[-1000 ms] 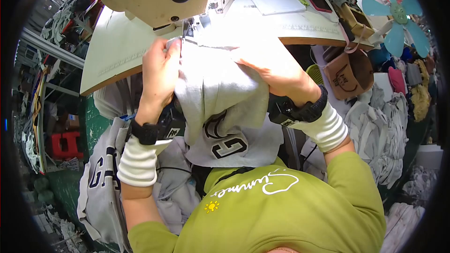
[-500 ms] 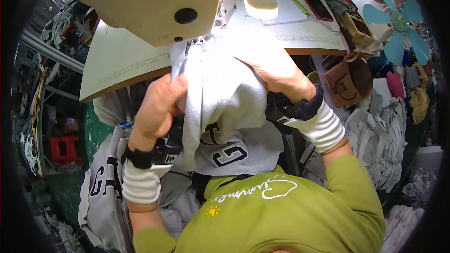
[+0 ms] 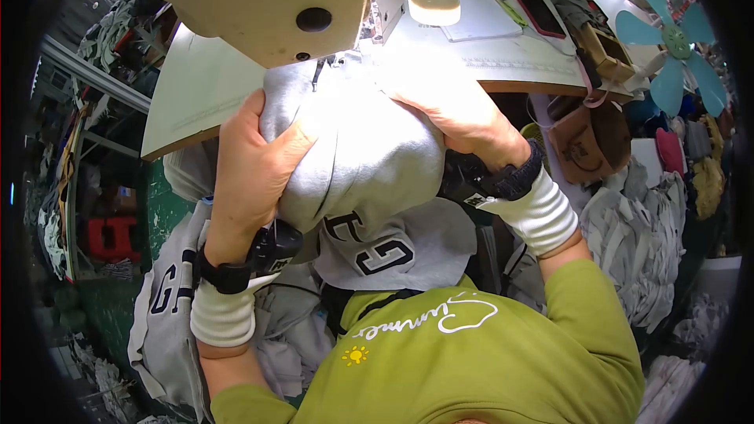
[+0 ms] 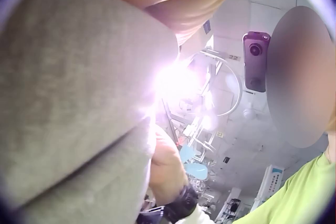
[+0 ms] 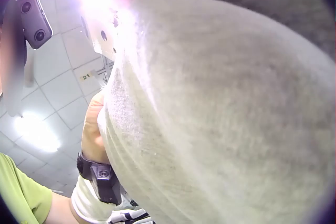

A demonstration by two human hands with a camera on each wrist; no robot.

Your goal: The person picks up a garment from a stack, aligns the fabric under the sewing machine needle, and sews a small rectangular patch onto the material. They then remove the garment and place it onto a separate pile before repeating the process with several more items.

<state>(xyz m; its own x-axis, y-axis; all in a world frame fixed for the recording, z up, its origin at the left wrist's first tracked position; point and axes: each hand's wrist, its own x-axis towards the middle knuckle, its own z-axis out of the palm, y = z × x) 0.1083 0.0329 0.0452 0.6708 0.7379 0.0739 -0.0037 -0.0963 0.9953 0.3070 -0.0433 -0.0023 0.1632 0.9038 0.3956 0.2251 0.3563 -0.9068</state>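
Note:
Light grey fabric [image 3: 369, 169] lies bunched under the head of a cream sewing machine [image 3: 236, 8], its lower part with dark letters hanging over the lap. At the fabric's left side the left hand [image 3: 255, 169] grips it, thumb on top and fingers behind. The right hand [image 3: 471, 122] rests against its right side near the needle area, where bright glare hides the fingertips. Grey fabric [image 4: 79, 92] fills much of the left wrist view, with the right hand [image 4: 167, 169] beyond it. In the right wrist view fabric [image 5: 226, 103] hides most of the left hand [image 5: 94, 132].
On the white table [image 3: 200, 82] lie papers [image 3: 475, 8] and a phone [image 3: 536, 9]. A blue fan [image 3: 675, 41] stands at the right, above piled grey cloth [image 3: 636, 243]. More lettered grey pieces [image 3: 169, 298] hang at the left, and a brown bag [image 3: 589, 145] hangs below the table.
The left hand has shifted slightly left and taken hold of the fabric's left side, which is now bunched higher and wider. The right hand has stayed nearly in place.

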